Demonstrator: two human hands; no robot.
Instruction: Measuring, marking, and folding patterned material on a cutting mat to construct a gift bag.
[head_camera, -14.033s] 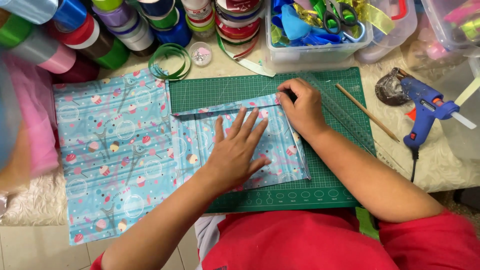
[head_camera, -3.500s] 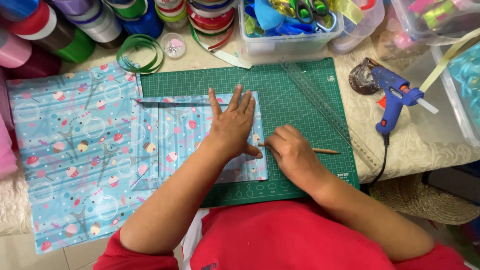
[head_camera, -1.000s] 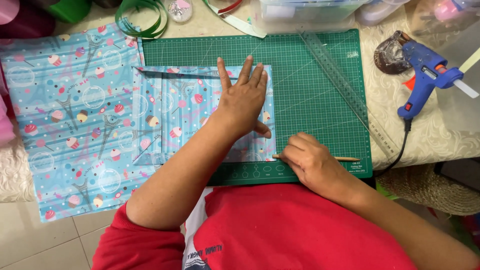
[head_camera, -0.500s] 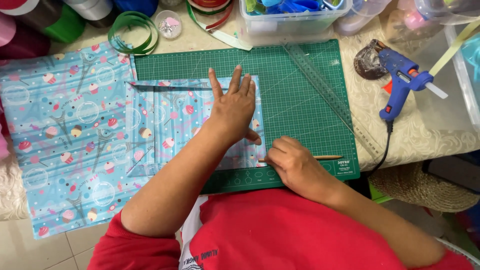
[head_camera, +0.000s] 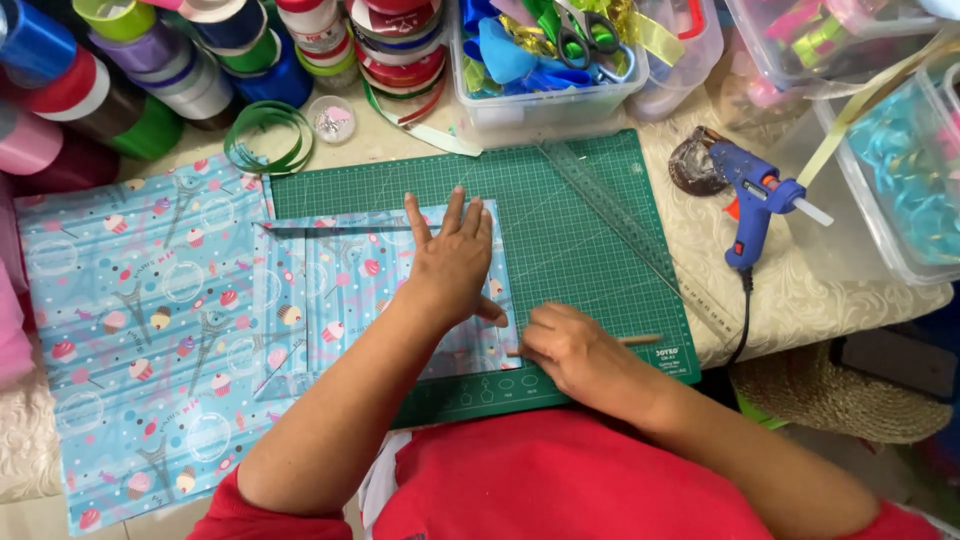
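- Nearest, my right hand (head_camera: 570, 350) curls shut around a thin wooden stick (head_camera: 640, 340), its tip pressed at the lower right edge of the folded patterned paper (head_camera: 350, 290).
- Just beyond, my left hand (head_camera: 455, 262) lies flat and open on that folded paper, fingers spread, gripping nothing, only pinning it down.
- Under both lies the green cutting mat (head_camera: 590, 250); the paper's unfolded part (head_camera: 130, 330) runs off its left edge onto the table.
- Right of my hands, a clear ruler (head_camera: 640, 240) slants across the mat.
- Farther right, a blue glue gun (head_camera: 755, 195) rests on the cream tablecloth.
- Farthest off stand ribbon rolls (head_camera: 180, 60) and a clear box (head_camera: 545, 105) holding scissors (head_camera: 590, 30).
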